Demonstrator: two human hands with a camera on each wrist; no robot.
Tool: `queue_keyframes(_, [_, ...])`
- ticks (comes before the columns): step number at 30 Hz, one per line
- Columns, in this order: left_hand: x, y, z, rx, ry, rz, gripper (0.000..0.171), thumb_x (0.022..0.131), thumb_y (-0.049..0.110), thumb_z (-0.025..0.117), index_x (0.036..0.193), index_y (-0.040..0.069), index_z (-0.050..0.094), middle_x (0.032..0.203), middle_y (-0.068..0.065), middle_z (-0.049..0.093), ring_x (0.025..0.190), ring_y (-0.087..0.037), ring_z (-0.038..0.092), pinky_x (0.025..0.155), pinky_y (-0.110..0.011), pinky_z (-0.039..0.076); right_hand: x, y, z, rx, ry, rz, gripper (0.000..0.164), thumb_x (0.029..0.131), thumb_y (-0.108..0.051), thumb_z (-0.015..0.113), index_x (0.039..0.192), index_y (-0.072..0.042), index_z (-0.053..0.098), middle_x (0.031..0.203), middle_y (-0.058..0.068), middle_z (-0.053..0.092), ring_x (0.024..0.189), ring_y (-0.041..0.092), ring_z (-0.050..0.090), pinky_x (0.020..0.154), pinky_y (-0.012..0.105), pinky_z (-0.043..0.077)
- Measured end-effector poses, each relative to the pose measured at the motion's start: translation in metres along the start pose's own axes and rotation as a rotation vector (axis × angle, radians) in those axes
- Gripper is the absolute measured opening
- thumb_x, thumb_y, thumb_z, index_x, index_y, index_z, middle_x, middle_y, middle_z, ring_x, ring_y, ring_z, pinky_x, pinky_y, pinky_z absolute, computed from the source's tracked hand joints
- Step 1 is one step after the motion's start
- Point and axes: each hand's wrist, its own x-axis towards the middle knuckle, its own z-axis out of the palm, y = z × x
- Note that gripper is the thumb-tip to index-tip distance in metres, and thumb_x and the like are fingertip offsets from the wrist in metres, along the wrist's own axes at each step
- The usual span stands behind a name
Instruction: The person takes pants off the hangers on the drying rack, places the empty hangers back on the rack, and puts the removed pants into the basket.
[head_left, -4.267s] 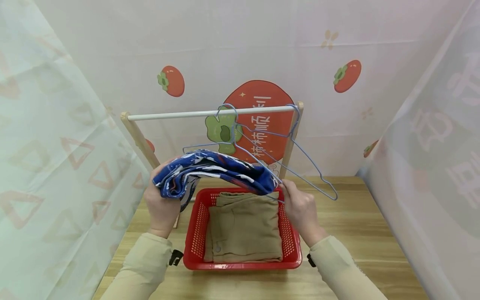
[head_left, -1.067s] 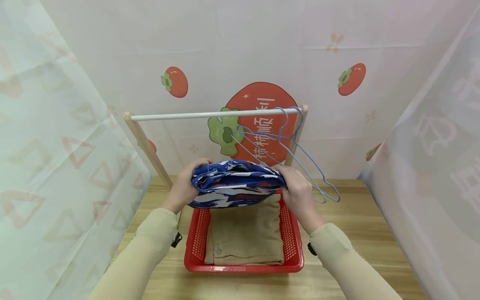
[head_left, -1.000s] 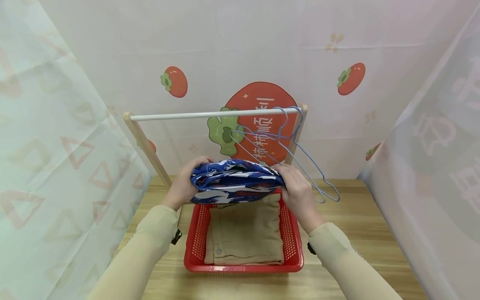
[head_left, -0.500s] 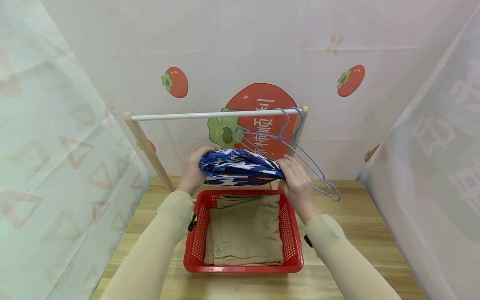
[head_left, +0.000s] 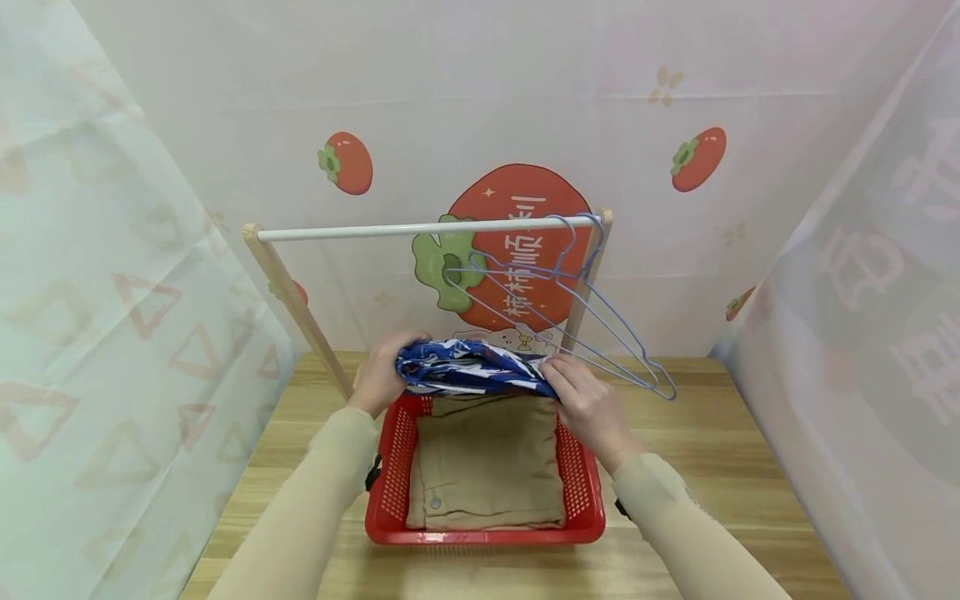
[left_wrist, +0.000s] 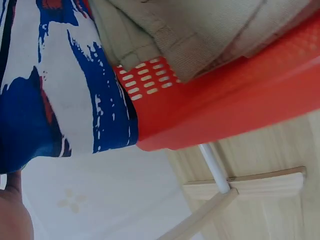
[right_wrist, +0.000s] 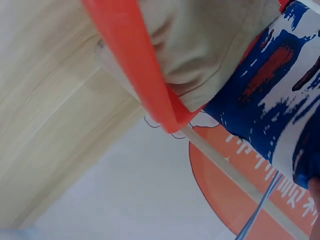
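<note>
A folded blue, white and red patterned garment (head_left: 480, 371) is stretched level between both hands, above the back part of a red basket (head_left: 487, 537). Its left end is gripped by my left hand (head_left: 381, 373), and my right hand (head_left: 588, 406) pinches the right end. In the left wrist view the garment (left_wrist: 65, 90) hangs in front of the basket wall, with only a bit of the left hand (left_wrist: 15, 215) showing. The right wrist view has the garment (right_wrist: 280, 90) beside folded khaki trousers (right_wrist: 200, 45). The garment's kind is hidden by its folds.
Khaki trousers (head_left: 487, 467) with a button lie folded in the basket. Behind it stands a wooden rack with a white rail (head_left: 405, 229). Two blue wire hangers (head_left: 592, 287) hang at the rail's right end. Printed cloth walls (head_left: 112, 333) enclose the wooden table (head_left: 697, 467).
The right hand has left a hanger, which moved from mid-rail to the right end, and now holds the garment. The left hand shifted right. Lately the garment rose, then dipped towards the basket.
</note>
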Motion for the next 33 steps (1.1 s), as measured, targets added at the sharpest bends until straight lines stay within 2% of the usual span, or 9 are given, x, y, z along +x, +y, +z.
queue_keyframes(4, [-0.011, 0.001, -0.005, 0.068, -0.077, 0.042, 0.045, 0.081, -0.004, 0.079, 0.121, 0.012, 0.067, 0.125, -0.009, 0.070, 0.116, -0.034, 0.065, 0.103, -0.056, 0.050, -0.012, -0.005, -0.007, -0.010, -0.027, -0.075, 0.033, 0.105, -0.014, 0.045, 0.114, 0.001, 0.073, 0.108, 0.016, 0.074, 0.098, 0.032, 0.073, 0.076, 0.045, 0.063])
queue_keyframes(6, [-0.018, 0.004, -0.007, 0.063, -0.133, 0.069, 0.046, 0.080, -0.002, 0.081, 0.121, 0.012, 0.067, 0.126, -0.010, 0.069, 0.117, -0.034, 0.064, 0.104, -0.056, 0.049, -0.020, -0.008, -0.011, -0.003, -0.055, -0.098, 0.036, 0.108, -0.019, 0.043, 0.112, -0.001, 0.073, 0.106, 0.015, 0.075, 0.095, 0.031, 0.074, 0.074, 0.044, 0.063])
queue_keyframes(11, [-0.037, 0.010, -0.009, 0.076, -0.277, 0.144, 0.050, 0.079, -0.001, 0.085, 0.123, 0.010, 0.066, 0.130, -0.012, 0.066, 0.125, -0.037, 0.059, 0.108, -0.057, 0.045, -0.037, -0.016, -0.021, 0.014, -0.162, -0.145, 0.044, 0.110, -0.023, 0.035, 0.113, -0.003, 0.074, 0.104, 0.012, 0.076, 0.091, 0.027, 0.075, 0.073, 0.042, 0.063])
queue_keyframes(15, [-0.051, 0.013, -0.007, 0.178, -0.356, 0.231, 0.052, 0.076, 0.003, 0.089, 0.122, 0.013, 0.067, 0.130, -0.008, 0.066, 0.125, -0.034, 0.059, 0.108, -0.056, 0.046, -0.047, -0.023, -0.026, 0.015, -0.252, -0.172, 0.047, 0.111, -0.023, 0.031, 0.114, -0.005, 0.074, 0.103, 0.010, 0.077, 0.089, 0.024, 0.075, 0.073, 0.039, 0.063])
queue_keyframes(17, [-0.057, 0.013, -0.004, 0.230, -0.380, 0.271, 0.053, 0.075, 0.008, 0.092, 0.121, 0.014, 0.066, 0.130, -0.007, 0.065, 0.124, -0.033, 0.059, 0.107, -0.055, 0.047, -0.052, -0.027, -0.027, 0.017, -0.298, -0.178, 0.039, 0.110, -0.021, 0.038, 0.115, -0.006, 0.074, 0.103, 0.010, 0.077, 0.089, 0.023, 0.075, 0.074, 0.037, 0.063])
queue_keyframes(20, [-0.064, 0.013, -0.001, 0.280, -0.409, 0.299, 0.055, 0.074, 0.017, 0.093, 0.122, 0.017, 0.066, 0.131, -0.006, 0.064, 0.123, -0.031, 0.059, 0.106, -0.055, 0.048, -0.058, -0.033, -0.027, 0.019, -0.349, -0.184, 0.020, 0.099, -0.017, 0.068, 0.115, -0.007, 0.074, 0.104, 0.009, 0.077, 0.089, 0.021, 0.076, 0.075, 0.036, 0.063])
queue_keyframes(23, [-0.072, 0.011, 0.003, 0.321, -0.436, 0.324, 0.055, 0.075, 0.021, 0.092, 0.123, 0.020, 0.065, 0.132, -0.006, 0.063, 0.123, -0.030, 0.058, 0.105, -0.055, 0.050, -0.064, -0.039, -0.026, 0.019, -0.386, -0.184, 0.039, 0.078, -0.017, 0.090, 0.112, -0.008, 0.074, 0.102, 0.007, 0.077, 0.087, 0.019, 0.076, 0.075, 0.035, 0.063])
queue_keyframes(27, [-0.081, 0.008, 0.007, 0.367, -0.472, 0.362, 0.051, 0.079, 0.021, 0.090, 0.123, 0.023, 0.064, 0.133, -0.005, 0.062, 0.122, -0.029, 0.058, 0.103, -0.052, 0.052, -0.071, -0.047, -0.023, 0.033, -0.452, -0.172, 0.042, 0.073, -0.016, 0.093, 0.110, -0.011, 0.074, 0.100, 0.004, 0.077, 0.085, 0.016, 0.075, 0.075, 0.032, 0.063])
queue_keyframes(33, [-0.090, 0.005, 0.010, 0.402, -0.555, 0.364, 0.049, 0.084, 0.022, 0.086, 0.127, 0.028, 0.063, 0.137, -0.003, 0.060, 0.125, -0.027, 0.057, 0.103, -0.050, 0.053, -0.076, -0.053, -0.023, 0.090, -0.573, -0.138, 0.036, 0.077, -0.013, 0.089, 0.110, -0.014, 0.075, 0.101, 0.000, 0.077, 0.086, 0.013, 0.075, 0.078, 0.028, 0.062])
